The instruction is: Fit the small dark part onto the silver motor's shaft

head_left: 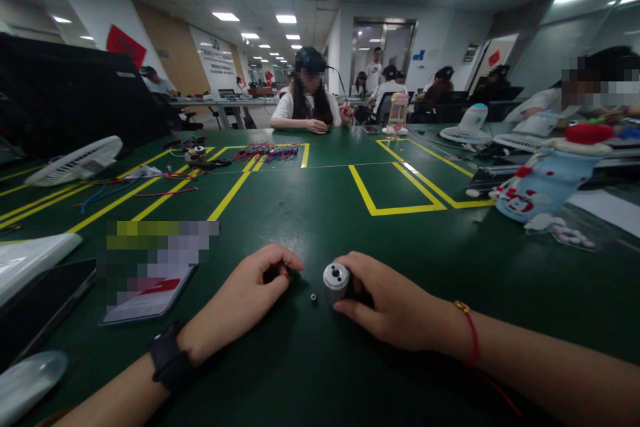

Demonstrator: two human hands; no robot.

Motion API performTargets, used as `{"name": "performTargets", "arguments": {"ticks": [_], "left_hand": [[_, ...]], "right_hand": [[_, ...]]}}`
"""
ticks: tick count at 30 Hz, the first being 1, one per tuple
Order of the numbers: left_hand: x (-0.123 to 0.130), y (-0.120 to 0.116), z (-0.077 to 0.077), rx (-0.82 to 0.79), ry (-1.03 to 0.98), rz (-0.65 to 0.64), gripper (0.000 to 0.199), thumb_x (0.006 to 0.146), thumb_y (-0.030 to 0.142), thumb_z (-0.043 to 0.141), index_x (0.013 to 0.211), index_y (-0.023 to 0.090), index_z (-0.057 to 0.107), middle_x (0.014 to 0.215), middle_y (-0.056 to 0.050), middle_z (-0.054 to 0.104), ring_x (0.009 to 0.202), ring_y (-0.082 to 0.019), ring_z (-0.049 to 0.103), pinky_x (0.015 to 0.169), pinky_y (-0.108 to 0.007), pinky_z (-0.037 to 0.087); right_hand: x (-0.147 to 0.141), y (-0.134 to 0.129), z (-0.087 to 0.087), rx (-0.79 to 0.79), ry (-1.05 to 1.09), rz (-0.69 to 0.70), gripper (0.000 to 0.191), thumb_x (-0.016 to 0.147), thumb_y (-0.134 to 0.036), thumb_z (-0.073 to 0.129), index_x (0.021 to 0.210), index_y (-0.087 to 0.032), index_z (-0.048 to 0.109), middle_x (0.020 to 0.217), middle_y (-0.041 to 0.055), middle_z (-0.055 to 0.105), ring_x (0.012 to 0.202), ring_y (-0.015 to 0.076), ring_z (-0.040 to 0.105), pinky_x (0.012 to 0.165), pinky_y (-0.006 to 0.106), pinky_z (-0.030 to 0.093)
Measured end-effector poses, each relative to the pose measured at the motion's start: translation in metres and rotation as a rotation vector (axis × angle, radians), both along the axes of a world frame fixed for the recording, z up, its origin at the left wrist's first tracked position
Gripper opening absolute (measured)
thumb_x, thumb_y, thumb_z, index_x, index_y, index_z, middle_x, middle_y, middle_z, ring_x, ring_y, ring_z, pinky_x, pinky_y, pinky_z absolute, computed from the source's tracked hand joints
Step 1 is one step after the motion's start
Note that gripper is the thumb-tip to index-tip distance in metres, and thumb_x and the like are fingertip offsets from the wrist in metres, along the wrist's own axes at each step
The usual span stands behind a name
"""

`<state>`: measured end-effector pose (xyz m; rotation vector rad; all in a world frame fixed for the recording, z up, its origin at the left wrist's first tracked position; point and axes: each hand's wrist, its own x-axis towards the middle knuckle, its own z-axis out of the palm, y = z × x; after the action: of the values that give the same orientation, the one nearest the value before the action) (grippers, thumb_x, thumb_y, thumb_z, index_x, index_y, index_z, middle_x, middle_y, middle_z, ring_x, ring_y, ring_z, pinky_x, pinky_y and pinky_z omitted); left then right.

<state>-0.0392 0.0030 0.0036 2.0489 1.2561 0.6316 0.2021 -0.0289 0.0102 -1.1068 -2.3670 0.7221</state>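
Observation:
My right hand grips a short silver metal cylinder from its right side, thumb in front and fingers behind. It stands upright on the green table, with a dark centre hole and smaller holes in its top face. Just left of it lies a tiny metal ring-like piece, touched by neither hand. My left hand rests on the table left of that piece. Its index finger reaches toward the cylinder, thumb apart, and nothing shows in it; the other fingers are curled and partly hidden.
A badge-like card, a phone and a mouse lie at left. Wires and a fan are farther back. A blue cup stands at right. Across the table sits a person.

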Motion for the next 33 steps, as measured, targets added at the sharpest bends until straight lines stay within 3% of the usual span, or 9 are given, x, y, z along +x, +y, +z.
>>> {"name": "performTargets", "arguments": {"ticks": [6,15,21,27,33], "left_hand": [[0.005,-0.011,0.011,0.087,0.154,-0.17,0.019,0.076,0.016,0.057,0.092,0.025,0.061,0.106,-0.001,0.06,0.101,-0.023,0.052,0.092,-0.041,0.037],[0.008,-0.014,0.01,0.099,0.21,-0.156,0.012,0.081,0.035,0.063,0.091,0.028,0.066,0.109,0.0,0.06,0.104,-0.025,0.051,0.091,-0.044,0.036],[0.012,-0.01,0.014,0.069,0.016,-0.139,0.012,0.088,0.031,0.058,0.089,0.025,0.068,0.1,-0.001,0.061,0.095,-0.019,0.056,0.086,-0.034,0.043],[0.021,-0.012,0.028,0.149,-0.11,-0.016,0.015,0.089,0.032,0.058,0.097,0.027,0.069,0.098,-0.001,0.059,0.091,-0.019,0.057,0.082,-0.033,0.044],[0.03,-0.015,0.03,0.154,-0.129,-0.059,0.016,0.089,0.028,0.057,0.097,0.029,0.071,0.097,-0.001,0.059,0.09,-0.019,0.058,0.081,-0.032,0.046]], "right_hand": [[0.0,-0.001,0.001,0.004,0.005,-0.002,0.029,0.082,-0.02,0.063,0.109,-0.019,0.053,0.097,0.005,0.056,0.082,0.0186,0.049,0.072,0.033,0.043],[-0.001,0.0,0.0,0.002,0.024,0.012,0.027,0.082,-0.019,0.063,0.107,-0.019,0.053,0.097,0.0046,0.055,0.081,0.018,0.048,0.072,0.033,0.042],[0.0,-0.001,0.001,0.012,0.011,0.013,0.026,0.083,-0.02,0.062,0.107,-0.018,0.053,0.097,0.0046,0.055,0.082,0.0181,0.048,0.072,0.032,0.042],[-0.001,0.0,0.001,0.017,0.032,0.01,0.024,0.082,-0.019,0.062,0.104,-0.019,0.052,0.097,0.0045,0.055,0.081,0.0176,0.048,0.071,0.031,0.042],[-0.002,-0.001,-0.001,0.042,0.048,0.019,0.024,0.082,-0.017,0.062,0.103,-0.018,0.051,0.095,0.0038,0.055,0.078,0.0167,0.048,0.07,0.031,0.041]]}}
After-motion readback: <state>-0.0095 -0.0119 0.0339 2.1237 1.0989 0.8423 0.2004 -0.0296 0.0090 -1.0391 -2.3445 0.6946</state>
